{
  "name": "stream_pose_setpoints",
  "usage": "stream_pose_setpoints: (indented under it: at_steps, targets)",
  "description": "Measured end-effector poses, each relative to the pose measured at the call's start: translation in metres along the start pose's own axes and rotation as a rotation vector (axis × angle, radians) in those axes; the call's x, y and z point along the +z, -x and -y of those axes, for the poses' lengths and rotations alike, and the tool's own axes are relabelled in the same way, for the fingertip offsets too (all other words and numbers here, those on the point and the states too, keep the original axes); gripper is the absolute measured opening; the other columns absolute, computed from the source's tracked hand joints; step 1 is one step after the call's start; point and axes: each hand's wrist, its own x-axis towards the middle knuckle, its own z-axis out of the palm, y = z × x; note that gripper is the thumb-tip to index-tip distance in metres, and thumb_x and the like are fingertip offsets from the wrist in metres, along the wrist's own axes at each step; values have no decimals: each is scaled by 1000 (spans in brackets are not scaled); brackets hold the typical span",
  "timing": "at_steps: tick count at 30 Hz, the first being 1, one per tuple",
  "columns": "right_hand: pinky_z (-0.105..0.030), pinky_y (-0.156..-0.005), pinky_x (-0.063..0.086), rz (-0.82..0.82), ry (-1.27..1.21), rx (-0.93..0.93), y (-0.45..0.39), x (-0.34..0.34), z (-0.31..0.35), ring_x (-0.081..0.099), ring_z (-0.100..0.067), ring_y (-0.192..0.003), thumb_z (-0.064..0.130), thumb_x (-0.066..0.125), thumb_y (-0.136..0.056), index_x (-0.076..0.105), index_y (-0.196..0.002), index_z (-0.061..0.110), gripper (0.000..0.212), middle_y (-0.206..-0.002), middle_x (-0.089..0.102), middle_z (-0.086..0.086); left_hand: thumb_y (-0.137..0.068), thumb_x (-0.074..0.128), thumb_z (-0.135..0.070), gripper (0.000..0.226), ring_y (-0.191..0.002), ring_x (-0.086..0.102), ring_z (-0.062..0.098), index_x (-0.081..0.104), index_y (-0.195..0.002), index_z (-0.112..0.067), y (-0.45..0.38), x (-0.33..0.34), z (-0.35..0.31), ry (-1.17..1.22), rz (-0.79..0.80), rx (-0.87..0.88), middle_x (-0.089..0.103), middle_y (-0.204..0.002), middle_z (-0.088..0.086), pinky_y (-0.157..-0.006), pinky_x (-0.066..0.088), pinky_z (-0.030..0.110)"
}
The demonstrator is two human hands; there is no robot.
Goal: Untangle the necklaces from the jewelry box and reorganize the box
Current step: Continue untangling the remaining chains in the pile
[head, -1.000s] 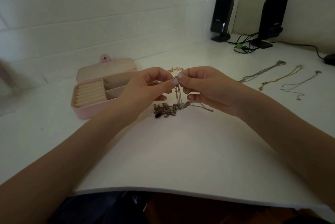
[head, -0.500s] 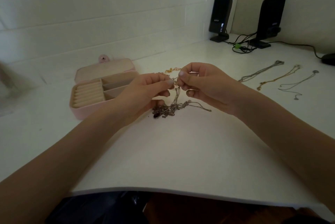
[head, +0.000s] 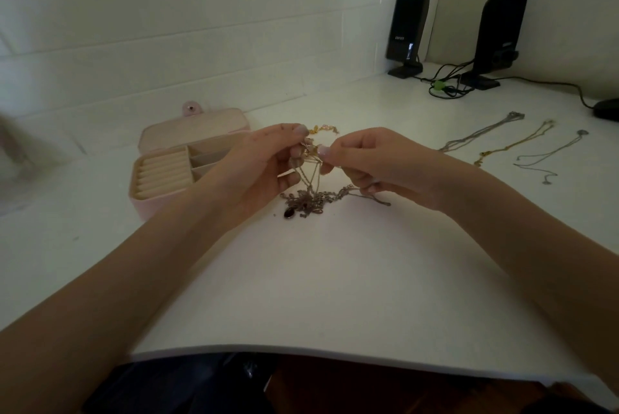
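Your left hand (head: 264, 165) and right hand (head: 378, 162) meet above the white table (head: 335, 279), each pinching the upper strands of the tangled necklaces (head: 310, 185) between thumb and fingertips. From that pinch the chains hang down between your hands, and the rest of the knot lies on the table just below them, a dark red pendant (head: 288, 213) at its near edge. A gold chain (head: 323, 129) shows just behind your fingertips. The pink jewelry box (head: 167, 175) sits open to your left, its near corner hidden behind your left wrist. Three separated necklaces (head: 502, 142) lie side by side well off to your right, and two black speakers (head: 407, 28) stand at the back.
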Motion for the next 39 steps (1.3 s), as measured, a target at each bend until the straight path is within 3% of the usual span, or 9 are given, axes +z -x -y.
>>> stream_pose_setpoints:
  at_steps: [4, 8, 14, 17, 20, 23, 29, 34, 39]
  targets:
    - [-21, -47, 22, -15, -7, -26, 2, 0, 1, 21, -11, -49, 39, 59, -90, 72, -88, 14, 28, -55, 23, 3, -75, 59, -22, 5, -62, 55, 8, 59, -79, -18, 1, -3, -2, 128, 49, -38, 53, -54, -8, -64, 45, 21]
    - [-23, -47, 17, -4, -69, -64, 4, 0, 2, 18, -10, -47, 36, 59, -90, 71, -101, 8, 32, -48, 25, 10, -80, 55, -15, 9, -60, 55, 9, 61, -87, -12, 1, -4, -3, 279, 107, -51, 54, -57, -4, -55, 49, 19]
    - [-27, -50, 13, 38, -119, -72, 7, 1, 5, 17, -8, -43, 41, 63, -79, 68, -105, 4, 45, -41, 28, 15, -77, 56, -15, 19, -50, 45, 3, 63, -95, -13, 2, -2, -1, 151, 121, 17, 56, -66, -4, -43, 36, 14]
    - [-29, -54, 10, 32, -117, -77, 8, 1, 7, 16, -8, -45, 28, 59, -90, 66, -99, 9, 22, -38, 43, 17, -80, 55, -16, 18, -42, 34, 2, 62, -96, -15, 3, -2, -1, 134, 136, 20, 53, -67, -5, -41, 28, 14]
    - [-21, -47, 21, -44, -198, -55, 3, -2, 3, 22, -8, -46, 24, 59, -92, 66, -87, 12, 15, -48, 32, 12, -83, 59, -18, 11, -41, 34, 2, 64, -92, -16, 3, -4, 0, 99, 206, -12, 53, -69, -6, -41, 29, 15]
    - [-23, -58, 35, -58, -330, -5, -3, 0, -1, 36, -8, -56, 22, 56, -92, 61, -73, 17, 21, -61, 40, 6, -81, 58, -20, 11, -43, 35, 4, 63, -91, -16, 2, -5, -1, 15, 241, -51, 52, -70, -6, -45, 27, 19]
    - [-26, -67, 43, 43, -729, 19, -1, -6, 2, 45, -11, -60, 35, 53, -90, 34, -52, 19, 45, -62, 45, 3, -76, 66, -12, 18, -62, 50, 7, 65, -93, -15, 3, -5, 3, -186, 180, -5, 54, -70, -4, -53, 36, 19]
    - [-23, -64, 50, -59, -561, 6, -4, -11, -1, 49, -13, -59, 35, 56, -92, 38, -58, 18, 42, -61, 48, 2, -78, 59, -27, 17, -79, 58, 5, 65, -91, -19, 3, -4, 1, -235, 103, 87, 64, -74, -9, -70, 38, 23]
    - [-22, -48, 32, -85, -80, -40, -4, 2, -4, 33, -10, -46, 36, 69, -83, 62, -96, 9, 31, -53, 43, 8, -76, 61, -32, 15, -76, 57, 2, 63, -88, -22, 4, -5, 1, -264, 24, 145, 65, -76, -9, -73, 37, 23]
